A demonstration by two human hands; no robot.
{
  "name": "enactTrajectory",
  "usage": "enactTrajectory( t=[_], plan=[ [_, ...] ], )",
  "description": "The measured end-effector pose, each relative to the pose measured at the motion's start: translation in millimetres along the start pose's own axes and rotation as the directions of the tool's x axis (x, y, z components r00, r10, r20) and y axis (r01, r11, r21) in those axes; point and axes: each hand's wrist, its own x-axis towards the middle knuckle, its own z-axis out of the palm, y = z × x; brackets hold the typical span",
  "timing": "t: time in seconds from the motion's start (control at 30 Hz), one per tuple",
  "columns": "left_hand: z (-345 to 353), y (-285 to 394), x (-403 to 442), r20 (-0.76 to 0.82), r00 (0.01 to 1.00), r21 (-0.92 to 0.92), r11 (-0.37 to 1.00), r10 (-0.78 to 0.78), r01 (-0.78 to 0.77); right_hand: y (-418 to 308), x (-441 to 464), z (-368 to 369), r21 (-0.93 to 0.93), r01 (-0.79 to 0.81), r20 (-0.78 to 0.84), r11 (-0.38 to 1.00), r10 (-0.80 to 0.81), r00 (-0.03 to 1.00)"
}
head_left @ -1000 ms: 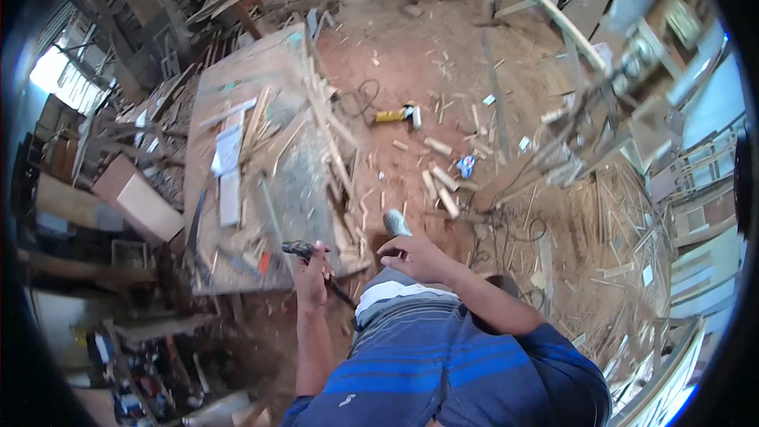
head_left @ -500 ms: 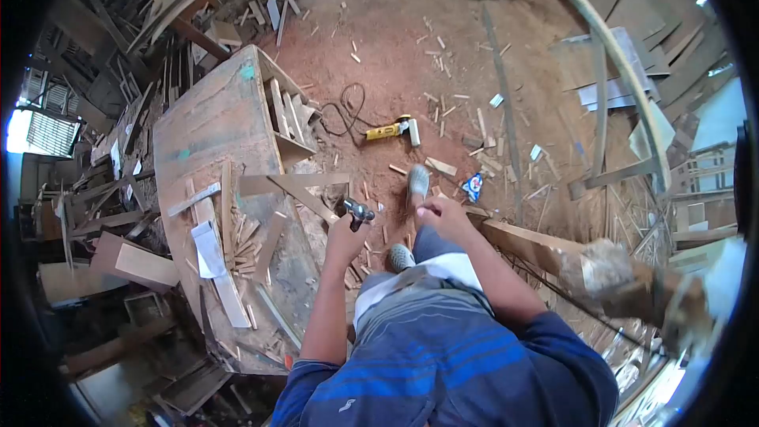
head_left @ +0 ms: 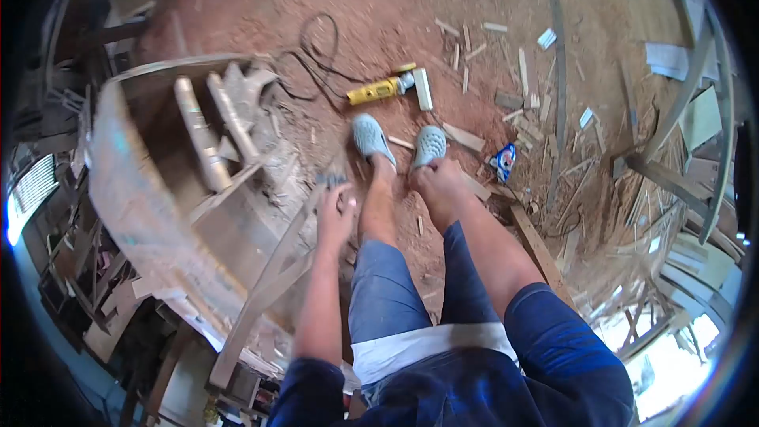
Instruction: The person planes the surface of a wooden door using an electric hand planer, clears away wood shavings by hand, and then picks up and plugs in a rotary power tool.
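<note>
My left hand (head_left: 336, 209) is closed around a hammer (head_left: 332, 180); its dark metal head shows blurred just above my fingers, and the handle is hidden. To the right, my right hand (head_left: 436, 180) has its fingers curled together just in front of a grey clog (head_left: 430, 145). What those fingers hold, if anything, is hidden. A second grey clog (head_left: 370, 136) is on my other foot. Farther ahead on the dirt floor lies a yellow angle grinder (head_left: 375, 92) with a black cord (head_left: 307, 63).
A wooden workbench (head_left: 142, 166) with an open shelf stands at my left, holding wooden pieces (head_left: 202, 134). Long strips (head_left: 269, 292) lean beside it. Wood offcuts (head_left: 462, 137) and a blue-and-white packet (head_left: 504, 163) lie on the floor. A wooden beam (head_left: 538, 249) is at my right.
My view has tilted down and come closer to the floor. Both hands have lowered toward my feet, the hammer still in my left. The workbench now appears nearer.
</note>
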Motion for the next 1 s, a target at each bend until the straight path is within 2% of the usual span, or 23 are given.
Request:
enactTrajectory(
  t=[0.03, 0.1, 0.17, 0.23, 0.4, 0.5, 0.6, 0.63, 0.73, 0.8, 0.9, 0.93, 1.0],
  plan=[
    [20.9, -17.6, 40.9, 0.051, 0.999, 0.043, 0.999, -0.011, 0.009, 10.4, 27.6, 10.5, -0.012, -0.048, 0.002, 0.999, 0.048, 0.999],
    [64.4, -46.4, 137.7, 0.083, 0.964, 0.240, 0.934, 0.252, -0.265, 44.2, 116.1, 36.6, -0.086, -0.005, 0.010, 0.996, 0.006, 1.000],
    [111.7, -50.5, 221.2, 0.103, 0.977, 0.346, 0.914, 0.189, -0.213, 62.6, 193.3, 67.4, -0.014, 0.072, -0.041, 0.997, -0.073, 0.996],
    [155.3, -58.7, 295.0, 0.137, 0.962, 0.452, 0.849, 0.238, -0.274, 63.2, 249.6, 88.9, 0.150, 0.141, -0.119, 0.979, -0.124, 0.985],
    [231.7, -70.4, 401.5, 0.174, 0.953, 0.696, 0.653, 0.250, -0.298, 64.6, 344.5, 121.3, 0.154, 0.143, -0.221, 0.978, -0.107, 0.969],
    [246.8, -87.4, 439.9, 0.187, 0.946, 0.843, 0.450, 0.266, -0.293, 81.0, 365.1, 128.3, 0.102, 0.167, -0.311, 0.981, -0.128, 0.942],
    [239.4, -90.1, 450.6, 0.285, 0.927, 0.809, 0.457, 0.244, -0.369, 85.8, 354.0, 103.8, 0.214, 0.148, -0.269, 0.966, -0.087, 0.959],
    [231.6, -86.4, 444.0, 0.268, 0.900, 0.765, 0.492, 0.343, -0.415, 84.9, 347.8, 96.2, 0.124, 0.152, -0.350, 0.981, -0.101, 0.931],
    [205.6, -54.8, 411.2, 0.233, 0.930, 0.631, 0.683, 0.284, -0.367, 89.1, 345.6, 71.3, 0.233, 0.113, -0.488, 0.966, 0.016, 0.873],
    [179.0, -24.7, 380.9, 0.206, 0.946, 0.511, 0.797, 0.251, -0.323, 82.6, 355.2, 58.1, 0.309, -0.034, -0.532, 0.950, 0.202, 0.822],
    [143.9, -6.4, 347.7, 0.188, 0.947, 0.274, 0.912, 0.261, -0.306, 57.5, 377.9, 38.8, 0.439, -0.315, -0.526, 0.842, 0.525, 0.669],
    [132.3, -2.9, 342.1, 0.184, 0.943, 0.186, 0.932, 0.279, -0.312, 52.4, 388.7, 35.5, 0.421, -0.379, -0.515, 0.824, 0.561, 0.648],
    [117.6, 22.4, 322.0, 0.159, 0.984, -0.136, 0.989, 0.075, -0.053, 51.6, 401.5, 32.2, 0.371, -0.508, -0.489, 0.777, 0.629, 0.604]
  ],
)
